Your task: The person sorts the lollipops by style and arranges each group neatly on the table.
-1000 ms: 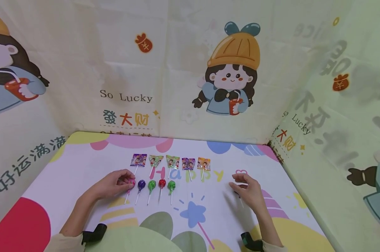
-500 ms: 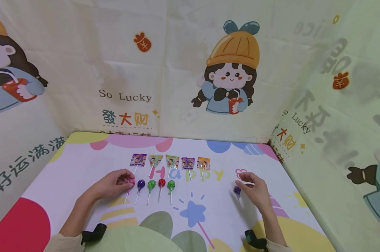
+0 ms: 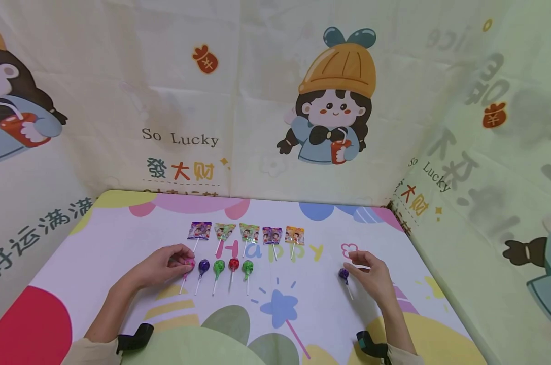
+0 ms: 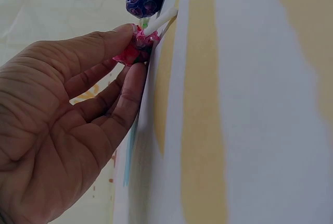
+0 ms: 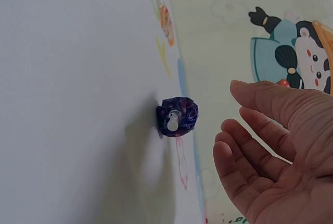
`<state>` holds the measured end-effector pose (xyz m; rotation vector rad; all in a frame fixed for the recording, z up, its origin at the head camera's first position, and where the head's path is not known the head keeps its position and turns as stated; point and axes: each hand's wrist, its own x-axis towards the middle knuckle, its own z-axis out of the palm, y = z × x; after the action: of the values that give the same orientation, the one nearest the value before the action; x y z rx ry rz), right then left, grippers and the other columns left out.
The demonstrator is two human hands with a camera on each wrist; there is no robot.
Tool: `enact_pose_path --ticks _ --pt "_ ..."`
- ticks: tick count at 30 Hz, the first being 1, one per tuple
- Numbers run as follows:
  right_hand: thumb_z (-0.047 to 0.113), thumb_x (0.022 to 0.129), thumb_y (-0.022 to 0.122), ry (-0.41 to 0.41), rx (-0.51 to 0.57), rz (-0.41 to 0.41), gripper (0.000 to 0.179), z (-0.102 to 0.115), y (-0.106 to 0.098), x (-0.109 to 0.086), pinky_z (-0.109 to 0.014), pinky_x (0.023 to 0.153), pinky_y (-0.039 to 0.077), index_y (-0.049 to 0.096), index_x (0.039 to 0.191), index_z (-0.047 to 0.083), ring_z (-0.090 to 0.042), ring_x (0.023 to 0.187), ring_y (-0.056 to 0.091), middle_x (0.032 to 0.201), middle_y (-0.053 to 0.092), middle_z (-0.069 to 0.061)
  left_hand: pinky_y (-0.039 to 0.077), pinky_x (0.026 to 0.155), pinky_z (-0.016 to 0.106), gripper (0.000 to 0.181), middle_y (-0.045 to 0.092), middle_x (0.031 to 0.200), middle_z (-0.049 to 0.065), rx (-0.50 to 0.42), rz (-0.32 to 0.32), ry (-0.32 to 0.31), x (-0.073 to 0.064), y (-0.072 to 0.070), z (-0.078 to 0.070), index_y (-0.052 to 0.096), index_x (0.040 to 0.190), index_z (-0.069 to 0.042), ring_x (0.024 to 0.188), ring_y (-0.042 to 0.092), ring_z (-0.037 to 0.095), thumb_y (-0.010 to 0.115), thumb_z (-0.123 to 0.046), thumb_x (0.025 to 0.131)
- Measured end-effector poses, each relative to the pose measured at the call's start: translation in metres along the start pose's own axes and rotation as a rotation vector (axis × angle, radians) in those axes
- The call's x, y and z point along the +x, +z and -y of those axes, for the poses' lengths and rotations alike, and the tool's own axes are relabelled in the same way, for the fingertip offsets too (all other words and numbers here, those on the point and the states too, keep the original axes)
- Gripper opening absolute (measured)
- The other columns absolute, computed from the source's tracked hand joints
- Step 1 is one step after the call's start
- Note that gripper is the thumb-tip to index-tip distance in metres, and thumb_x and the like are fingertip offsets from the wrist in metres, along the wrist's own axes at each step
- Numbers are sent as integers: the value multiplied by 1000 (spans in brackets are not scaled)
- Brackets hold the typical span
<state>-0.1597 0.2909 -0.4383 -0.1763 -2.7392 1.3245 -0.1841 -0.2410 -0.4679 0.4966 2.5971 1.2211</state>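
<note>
My left hand pinches the head of a pink lollipop between thumb and fingers; in the head view its white stick points toward me. This lollipop lies at the left end of a front row with a dark purple lollipop, a green lollipop, a red lollipop and another green lollipop. Over on the right, a separate dark purple lollipop lies on the table. Beside it is my right hand, fingers loosely bent and holding nothing; the right wrist view shows a gap between fingertips and candy.
Behind the front row lie several flat-wrapped lollipops, from a purple packet on the left to an orange packet on the right. A printed cloth covers the table. Cream printed curtains stand around its back and sides.
My right hand has let go of the dark purple lollipop and drawn back to the right, leaving it on the table. My left hand has stayed on the pink lollipop.
</note>
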Motion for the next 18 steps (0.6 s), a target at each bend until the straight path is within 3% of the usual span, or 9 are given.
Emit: enact_pose_path --ticks 9,18 --pt "20 92 79 9 -32 27 37 -6 3 3 -11 86 47 67 121 1 -30 113 64 120 69 -17 52 78 23 23 64 98 0 -7 1 8 0 -1 -1 65 112 -4 89 56 15 74 -18 95" --pt "20 93 78 26 -40 60 37 -11 6 2 -21 93 52 67 123 2 -29 114 63 120 69 -15 52 78 24 23 64 98 1 -15 4 10 -1 0 -2 65 111 -4 90 56 17 74 -18 95"
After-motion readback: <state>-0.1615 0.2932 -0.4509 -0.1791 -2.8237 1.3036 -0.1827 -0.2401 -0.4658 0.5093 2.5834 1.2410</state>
